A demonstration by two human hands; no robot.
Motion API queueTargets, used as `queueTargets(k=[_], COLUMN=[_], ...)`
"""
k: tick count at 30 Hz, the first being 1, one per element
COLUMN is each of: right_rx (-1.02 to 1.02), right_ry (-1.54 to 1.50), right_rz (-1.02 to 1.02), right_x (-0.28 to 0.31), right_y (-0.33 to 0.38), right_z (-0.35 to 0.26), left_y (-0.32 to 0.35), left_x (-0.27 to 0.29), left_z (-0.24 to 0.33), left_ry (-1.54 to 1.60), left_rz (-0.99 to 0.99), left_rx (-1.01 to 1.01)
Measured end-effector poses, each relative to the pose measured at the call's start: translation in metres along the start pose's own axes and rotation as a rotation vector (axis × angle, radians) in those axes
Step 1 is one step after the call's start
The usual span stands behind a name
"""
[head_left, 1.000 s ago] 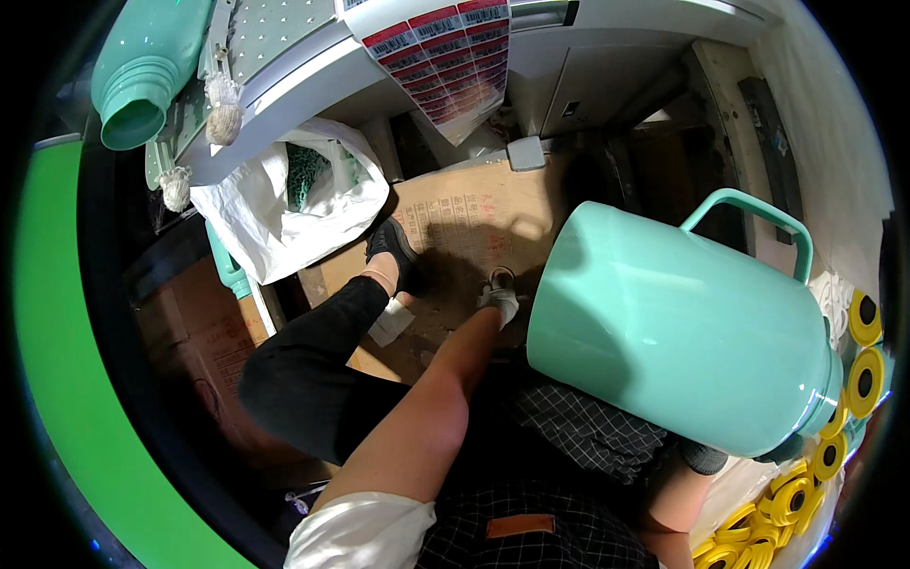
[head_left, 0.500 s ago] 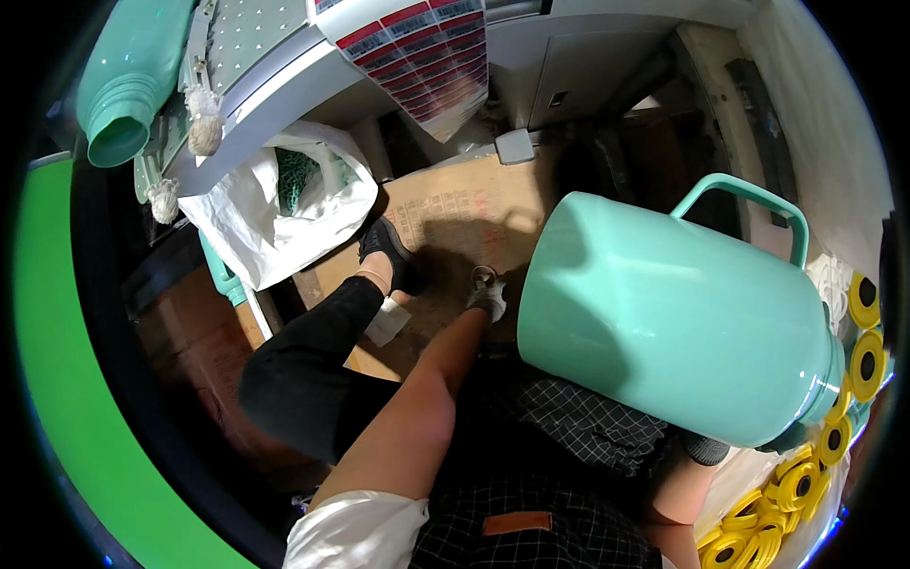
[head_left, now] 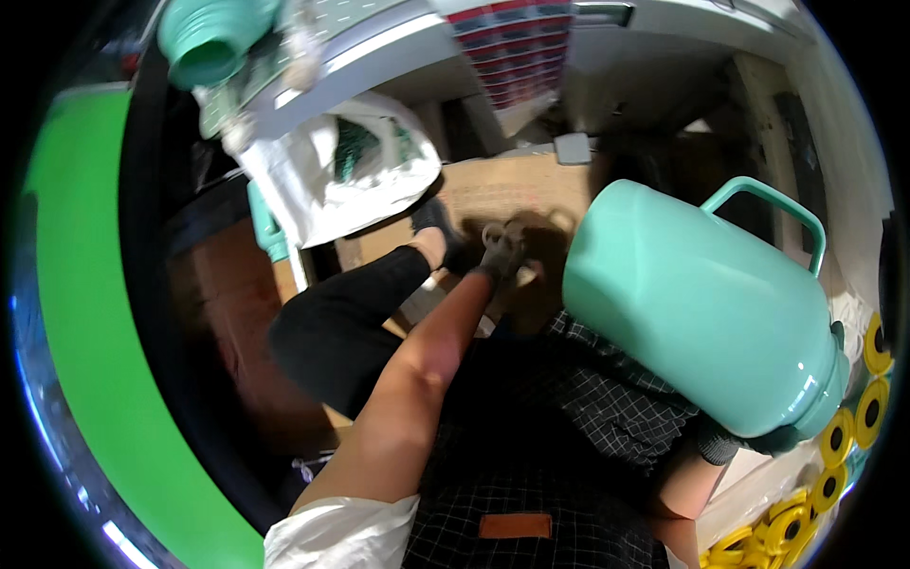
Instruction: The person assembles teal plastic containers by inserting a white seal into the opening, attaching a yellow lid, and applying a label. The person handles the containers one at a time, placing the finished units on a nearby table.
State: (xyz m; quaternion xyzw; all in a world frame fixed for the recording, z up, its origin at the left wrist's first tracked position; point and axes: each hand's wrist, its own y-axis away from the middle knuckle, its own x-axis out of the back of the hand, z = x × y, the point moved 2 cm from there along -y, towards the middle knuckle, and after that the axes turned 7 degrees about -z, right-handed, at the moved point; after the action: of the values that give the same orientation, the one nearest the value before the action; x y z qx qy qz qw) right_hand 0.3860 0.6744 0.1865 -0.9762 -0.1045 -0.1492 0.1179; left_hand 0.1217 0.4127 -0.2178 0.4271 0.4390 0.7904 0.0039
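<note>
One glossy mint-green cylindrical jug (head_left: pixel 701 303), loop-handled: at your right, long axis slanting from upper-left base to lower-right neck (head_left: pixel 823 403). Your dark-gloved right hand (head_left: pixel 775 442), nearer, gripped that neck; your grey-gloved left hand (head_left: pixel 505 250) was apart, its grasp impossible to tell.

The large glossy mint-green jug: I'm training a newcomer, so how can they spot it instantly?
From the black checked cloth apron at bottom centre, look up and right. The glossy mint-green jug is tilted there, its neck at the dark-gloved right hand. It looks far bigger than the open-mouthed mint-green container at upper left and shows a looped handle.
</note>
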Motion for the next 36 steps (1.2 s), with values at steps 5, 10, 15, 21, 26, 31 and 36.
queueTargets(k=[5, 10, 15, 21, 26, 31, 36], right_rx=[0.14, 0.452, 0.274, -0.155, 0.022, -0.213, -0.266], right_ry=[-0.142, -0.091, -0.141, -0.333, -0.389, -0.5, -0.49], right_rz=[-0.35, -0.916, -1.146, -1.088, -1.035, -0.87, -0.94], right_x=[-0.026, -0.034, -0.036, -0.028, -0.04, -0.036, -0.03], right_y=[0.024, 0.073, 0.111, 0.085, 0.088, 0.087, 0.059], right_z=[-0.063, -0.077, -0.081, -0.12, -0.115, -0.102, -0.131], left_y=[0.083, 0.282, 0.397, 0.403, 0.398, 0.392, 0.387], left_x=[0.182, 0.255, 0.234, 0.209, 0.198, 0.193, 0.195], left_z=[0.014, 0.11, 0.19, 0.196, 0.194, 0.201, 0.179], left_ry=[1.296, 0.993, 0.516, 0.353, 0.24, 0.235, 0.367], left_rz=[0.397, 0.739, 0.759, 0.912, 0.958, 1.114, 1.192], left_rx=[-0.145, -0.595, -0.768, -0.736, -0.682, -0.697, -0.702])
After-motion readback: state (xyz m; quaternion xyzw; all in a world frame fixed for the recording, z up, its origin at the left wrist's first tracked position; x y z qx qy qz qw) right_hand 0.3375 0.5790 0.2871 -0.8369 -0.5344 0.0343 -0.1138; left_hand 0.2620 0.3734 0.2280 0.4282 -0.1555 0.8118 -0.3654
